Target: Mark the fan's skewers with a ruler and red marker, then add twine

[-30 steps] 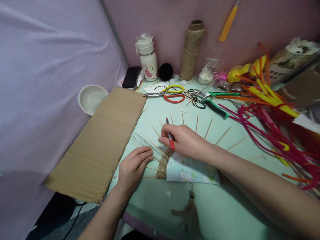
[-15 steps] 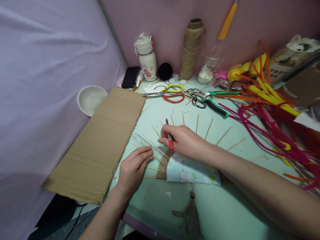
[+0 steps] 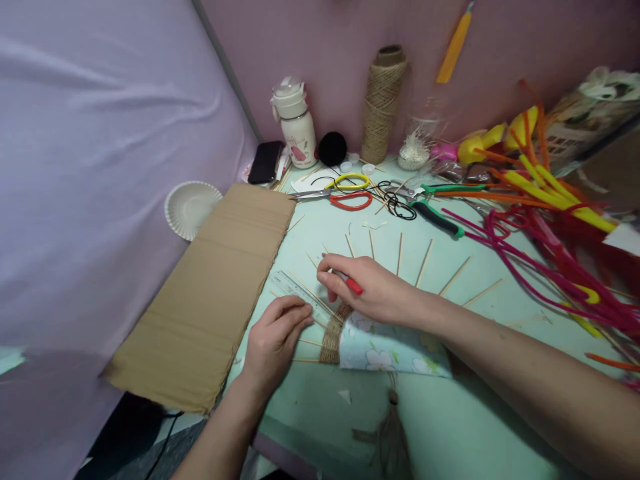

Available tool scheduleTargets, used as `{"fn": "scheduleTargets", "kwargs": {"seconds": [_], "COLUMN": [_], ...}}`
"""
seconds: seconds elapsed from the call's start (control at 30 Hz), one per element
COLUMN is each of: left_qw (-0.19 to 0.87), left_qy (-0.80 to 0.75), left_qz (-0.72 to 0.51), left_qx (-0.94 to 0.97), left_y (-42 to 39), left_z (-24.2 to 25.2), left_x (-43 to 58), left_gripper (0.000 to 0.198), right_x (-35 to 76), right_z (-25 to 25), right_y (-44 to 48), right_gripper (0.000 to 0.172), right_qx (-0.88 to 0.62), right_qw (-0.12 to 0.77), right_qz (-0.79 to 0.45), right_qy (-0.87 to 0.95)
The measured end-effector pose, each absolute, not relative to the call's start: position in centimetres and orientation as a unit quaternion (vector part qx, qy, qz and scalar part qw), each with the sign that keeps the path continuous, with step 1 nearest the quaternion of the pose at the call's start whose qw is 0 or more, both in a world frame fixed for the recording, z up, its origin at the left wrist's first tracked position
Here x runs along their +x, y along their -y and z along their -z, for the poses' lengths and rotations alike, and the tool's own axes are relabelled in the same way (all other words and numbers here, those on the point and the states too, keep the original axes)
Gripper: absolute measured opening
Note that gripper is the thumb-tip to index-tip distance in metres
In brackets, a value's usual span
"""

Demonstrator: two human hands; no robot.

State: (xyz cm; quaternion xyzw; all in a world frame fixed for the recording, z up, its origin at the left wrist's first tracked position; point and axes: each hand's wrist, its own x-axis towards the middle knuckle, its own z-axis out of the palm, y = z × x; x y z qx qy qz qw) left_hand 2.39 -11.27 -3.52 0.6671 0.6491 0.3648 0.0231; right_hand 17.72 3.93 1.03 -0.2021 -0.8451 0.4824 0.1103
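Note:
My right hand [image 3: 357,283] is closed around a red-ended pen [image 3: 354,285], above the sticks at the fan's upper left. My left hand [image 3: 279,337] has its fingers drawn together, pressing on a clear ruler [image 3: 295,288] that lies among the sticks. The fan [image 3: 385,357] has blue floral fabric in its middle, a band of woven twine [image 3: 332,340] on the left and thin wooden sticks [image 3: 400,255] spreading outward. A twine tassel [image 3: 393,440] hangs at its lower edge. My right hand and forearm hide part of the fan.
Cardboard [image 3: 210,287] lies left, beside a paper plate [image 3: 193,210]. Scissors [image 3: 345,193], pliers [image 3: 437,217] and black cord are behind the fan. A bottle [image 3: 299,133], phone [image 3: 265,162] and twine spool [image 3: 383,110] stand or lie at the back. Pipe cleaners [image 3: 540,247] crowd the right.
The pen has tipped from nearly upright to a lower slant, and my right hand has turned with it. My left hand stays on the ruler. The whole view has shifted slightly.

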Motion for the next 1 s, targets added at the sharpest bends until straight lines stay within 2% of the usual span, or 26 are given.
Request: {"fn": "scheduleTargets", "kwargs": {"seconds": [0.1,0.2,0.37,0.53,0.73,1.0], "left_qw": [0.027,0.031,0.030,0.033,0.033,0.034], "left_qy": [-0.647,-0.647,-0.644,-0.645,-0.646,-0.636], "left_qz": [-0.365,-0.364,-0.365,-0.363,-0.353,-0.346], "left_qx": [0.669,0.669,0.672,0.671,0.676,0.689], "left_y": [11.2,11.3,11.3,11.3,11.4,11.0], "left_z": [3.5,3.5,3.4,3.5,3.5,3.3], "left_x": [2.3,2.3,2.3,2.3,2.1,2.0], "left_gripper": [0.016,0.017,0.017,0.017,0.019,0.019], "right_x": [17.7,17.6,17.1,16.7,16.7,16.5], "right_z": [-0.9,-0.7,0.1,1.3,1.6,1.9], "right_y": [-4.2,-4.5,-4.7,-4.3,-3.9,-3.9], "right_gripper": [0.027,0.032,0.018,0.023,0.008,0.008], "right_qx": [-0.190,-0.229,-0.265,-0.242,-0.267,-0.273], "right_qw": [0.150,0.147,0.143,0.168,0.179,0.188], "right_qz": [-0.508,-0.532,-0.572,-0.583,-0.565,-0.559], "right_qy": [0.827,0.802,0.763,0.757,0.760,0.760]}}
